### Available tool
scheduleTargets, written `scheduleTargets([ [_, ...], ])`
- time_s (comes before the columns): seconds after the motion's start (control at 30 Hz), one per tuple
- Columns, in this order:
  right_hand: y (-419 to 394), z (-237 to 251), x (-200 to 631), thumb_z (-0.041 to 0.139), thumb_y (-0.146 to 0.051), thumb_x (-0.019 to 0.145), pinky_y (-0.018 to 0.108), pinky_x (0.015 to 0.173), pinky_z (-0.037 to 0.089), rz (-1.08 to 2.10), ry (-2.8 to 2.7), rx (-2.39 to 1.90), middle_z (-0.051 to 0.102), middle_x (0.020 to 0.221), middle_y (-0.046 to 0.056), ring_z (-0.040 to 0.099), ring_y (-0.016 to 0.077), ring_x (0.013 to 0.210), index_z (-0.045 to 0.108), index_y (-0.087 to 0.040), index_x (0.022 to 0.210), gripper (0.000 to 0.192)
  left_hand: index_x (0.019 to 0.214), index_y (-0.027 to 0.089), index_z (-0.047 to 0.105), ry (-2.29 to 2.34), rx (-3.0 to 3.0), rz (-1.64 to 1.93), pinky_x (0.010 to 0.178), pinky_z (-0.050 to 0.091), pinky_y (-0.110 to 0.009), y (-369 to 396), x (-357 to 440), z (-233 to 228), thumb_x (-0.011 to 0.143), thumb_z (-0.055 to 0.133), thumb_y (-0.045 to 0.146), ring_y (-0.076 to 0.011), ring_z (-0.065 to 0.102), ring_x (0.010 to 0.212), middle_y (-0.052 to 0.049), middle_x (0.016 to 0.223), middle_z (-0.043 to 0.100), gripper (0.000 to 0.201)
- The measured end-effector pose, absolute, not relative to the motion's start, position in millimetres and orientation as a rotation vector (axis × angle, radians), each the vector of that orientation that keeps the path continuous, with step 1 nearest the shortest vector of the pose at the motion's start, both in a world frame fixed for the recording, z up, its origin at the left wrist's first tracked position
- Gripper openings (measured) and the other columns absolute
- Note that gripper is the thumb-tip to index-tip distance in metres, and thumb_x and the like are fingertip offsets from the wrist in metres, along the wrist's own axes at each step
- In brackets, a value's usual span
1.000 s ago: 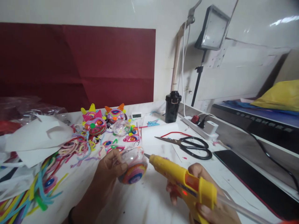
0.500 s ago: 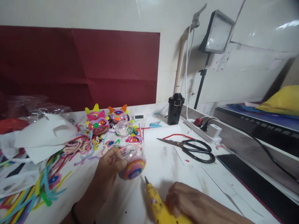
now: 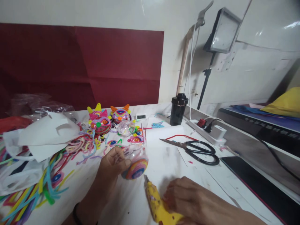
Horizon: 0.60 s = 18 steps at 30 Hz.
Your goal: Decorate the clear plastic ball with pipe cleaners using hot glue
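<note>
1. Head view: seemingly positioning the glue gun [image 3: 154, 203] by the clear ball [image 3: 134, 152]; next move calls for care near the nozzle [image 3: 146, 178]
2. Left hand [image 3: 114, 165] pinches the clear ball above the table [image 3: 128, 200], ringed face [image 3: 137, 169] turned nearward; no evident long axis
3. Right hand [image 3: 187, 197] covers the glue gun, grip unclear; barrel points forward, slightly left

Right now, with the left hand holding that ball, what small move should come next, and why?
I'd probably ease the ball slightly away from the yellow glue gun. In this view the nozzle points up just below the ball's coloured rings, while the left hand pinches the ball and the right hand lies over the gun.
</note>
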State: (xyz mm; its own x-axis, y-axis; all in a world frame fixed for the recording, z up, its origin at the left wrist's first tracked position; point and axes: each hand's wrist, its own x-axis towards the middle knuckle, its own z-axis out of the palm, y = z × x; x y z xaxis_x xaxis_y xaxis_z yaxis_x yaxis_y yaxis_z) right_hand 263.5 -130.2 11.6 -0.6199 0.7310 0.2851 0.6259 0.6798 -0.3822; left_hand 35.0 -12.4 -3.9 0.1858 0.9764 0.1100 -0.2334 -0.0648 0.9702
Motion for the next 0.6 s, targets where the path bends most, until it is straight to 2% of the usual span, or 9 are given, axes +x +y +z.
scheduleTargets([
  [0.17,-113.9,11.0,259.9,0.055,-0.017,0.092,0.029,0.082,0.048,0.347,-2.114,-1.108,0.068,0.095,0.006,0.062,0.0191,0.092,0.062,-0.020,0.102,0.013,0.061,0.020,0.046,0.860,1.241,1.177,0.049,0.030,-0.022,-15.4,35.0,-7.2,0.061,0.078,0.024,-0.0092,0.038,0.051,0.008,0.053,0.045,0.033],
  [0.27,-94.8,20.4,250.5,0.059,-0.018,0.089,0.028,0.077,0.046,0.307,-1.865,-1.052,0.066,0.090,0.004,0.060,0.0169,0.086,0.061,-0.019,0.095,0.006,0.061,0.020,0.045,0.859,1.271,1.153,0.048,0.031,-0.021,-17.0,37.1,-7.6,0.061,0.080,0.028,-0.0087,0.041,0.049,0.008,0.052,0.048,0.035],
  [0.47,-62.1,42.7,230.3,0.068,-0.013,0.083,0.032,0.080,0.043,0.337,-1.962,-1.017,0.062,0.082,0.003,0.056,0.0179,0.086,0.068,-0.015,0.084,0.002,0.062,0.020,0.045,0.871,1.306,1.115,0.046,0.032,-0.020,-14.0,36.4,-9.9,0.061,0.080,0.032,-0.0085,0.041,0.047,0.009,0.050,0.047,0.037],
  [0.6,-51.3,42.7,225.6,0.069,-0.006,0.079,0.029,0.075,0.042,0.407,-1.956,-1.067,0.061,0.074,0.001,0.056,0.0159,0.079,0.068,-0.014,0.074,0.010,0.062,0.020,0.047,0.898,1.339,1.134,0.046,0.030,-0.020,-12.1,33.6,-12.6,0.061,0.079,0.028,-0.0080,0.039,0.048,0.008,0.051,0.046,0.033],
])
